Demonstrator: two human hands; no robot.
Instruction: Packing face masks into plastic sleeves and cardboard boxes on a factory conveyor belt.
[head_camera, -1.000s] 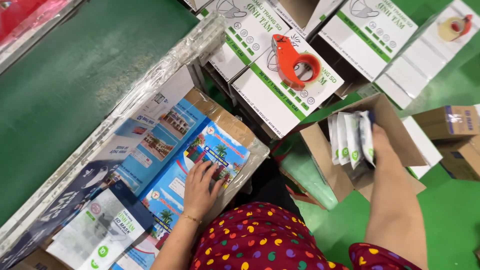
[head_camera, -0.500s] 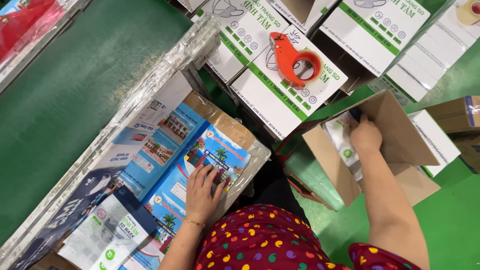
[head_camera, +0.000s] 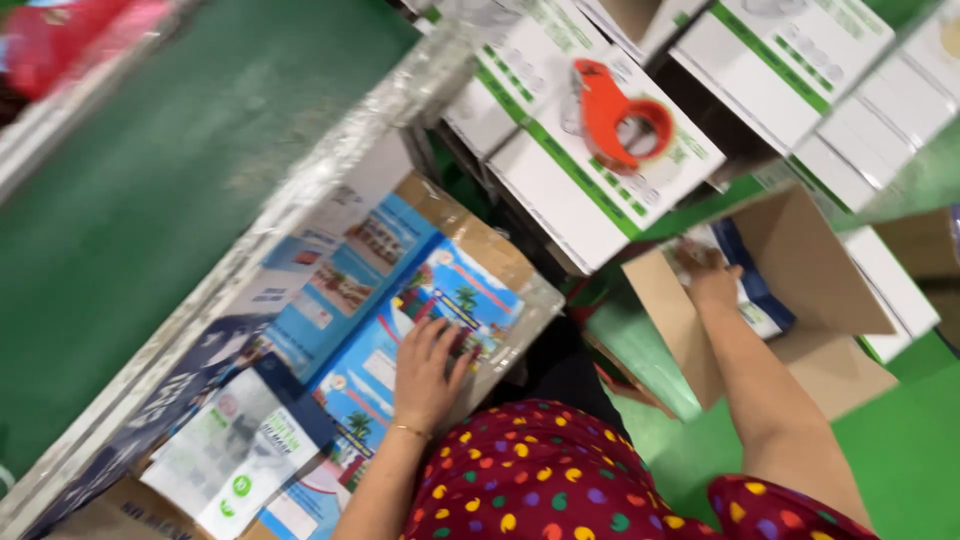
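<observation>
Down inside the open cardboard box (head_camera: 790, 290) at the person's right, the right hand (head_camera: 708, 272) reaches onto a stack of white packets (head_camera: 755, 305) with a blue edge. Its fingers press against the top of the packets, but the blur and the box flap hide whether they are closed on one, so I cannot tell. The left hand (head_camera: 428, 372) lies flat and spread, holding nothing, on the blue printed cartons (head_camera: 440, 300) packed in a second box, which stands against the silver-edged bench (head_camera: 300, 200).

Several things could go wrong, as I judge it. The right arm is stretched out while the head turns away, so the grasp is made half blind; a packet caught only by its corner could slip and drop back, or fall past the box onto the green floor (head_camera: 900, 460). The upright flap of the box stands close to the wrist and could be knocked and fold inward over the packets. Weight on the left hand could dent the glossy carton under it or shift the row. An orange tape dispenser (head_camera: 622, 112) rests loose on the white-and-green cartons (head_camera: 580, 170) just above the box; a jolt to that stack could send it sliding down.
</observation>
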